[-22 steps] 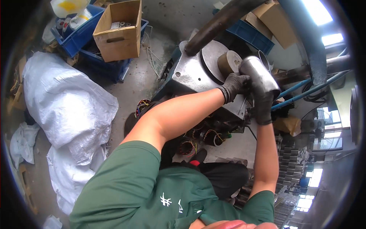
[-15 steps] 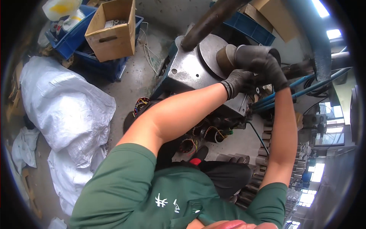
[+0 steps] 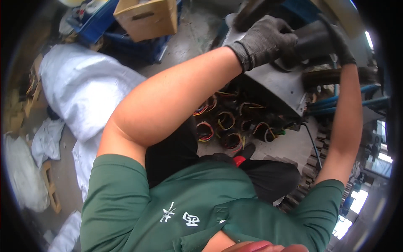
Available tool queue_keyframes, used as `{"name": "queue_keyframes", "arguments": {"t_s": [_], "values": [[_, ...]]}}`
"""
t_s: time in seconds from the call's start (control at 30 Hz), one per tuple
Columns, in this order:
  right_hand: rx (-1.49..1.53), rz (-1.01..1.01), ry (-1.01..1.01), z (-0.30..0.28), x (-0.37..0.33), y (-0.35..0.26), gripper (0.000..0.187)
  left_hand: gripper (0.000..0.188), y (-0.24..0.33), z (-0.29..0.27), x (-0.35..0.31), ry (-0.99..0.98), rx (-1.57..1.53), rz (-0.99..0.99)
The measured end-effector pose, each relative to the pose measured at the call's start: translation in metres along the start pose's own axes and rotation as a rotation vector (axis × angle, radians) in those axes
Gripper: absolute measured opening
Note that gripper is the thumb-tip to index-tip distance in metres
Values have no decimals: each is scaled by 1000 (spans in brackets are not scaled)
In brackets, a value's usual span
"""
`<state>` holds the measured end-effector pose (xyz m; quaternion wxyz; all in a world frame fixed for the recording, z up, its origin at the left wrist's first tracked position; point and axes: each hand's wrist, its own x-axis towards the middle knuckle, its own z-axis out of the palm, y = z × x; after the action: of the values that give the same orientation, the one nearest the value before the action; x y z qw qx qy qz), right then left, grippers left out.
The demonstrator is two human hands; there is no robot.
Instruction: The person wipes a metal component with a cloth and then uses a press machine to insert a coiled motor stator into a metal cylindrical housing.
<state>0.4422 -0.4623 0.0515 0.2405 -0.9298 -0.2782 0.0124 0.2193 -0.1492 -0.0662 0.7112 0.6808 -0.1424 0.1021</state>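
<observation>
My left hand (image 3: 264, 40), in a dark grey knit glove, is closed around a dark cylindrical part (image 3: 310, 38) at the top of a grey metal machine block (image 3: 275, 90). Reaching up along the right side, my right hand (image 3: 339, 44), also gloved, grips the same part from its far end. Below the block sit several coils of coloured wire (image 3: 222, 122). My bare left forearm crosses the middle of the view and hides part of the machine.
A cardboard box (image 3: 147, 17) rests on blue crates (image 3: 126, 40) at the top left. White sacks (image 3: 84, 88) lie on the floor to the left. Blue hoses (image 3: 357, 101) run to the right, above rows of stacked metal pieces (image 3: 312, 166).
The view has closed in on the machine. Both hands shifted from a pale grey metal piece at the block's right side up onto the dark cylindrical part.
</observation>
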Motion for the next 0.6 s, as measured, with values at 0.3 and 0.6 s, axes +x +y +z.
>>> {"name": "queue_keyframes", "arguments": {"t_s": [0.3,0.6], "values": [[445,-506,101,179,-137,-99,39,29,23,-58,-30,134,255,107],[-293,-593,-465,502,-266,-132,75,52,26,-50,-24,24,310,-105]]}}
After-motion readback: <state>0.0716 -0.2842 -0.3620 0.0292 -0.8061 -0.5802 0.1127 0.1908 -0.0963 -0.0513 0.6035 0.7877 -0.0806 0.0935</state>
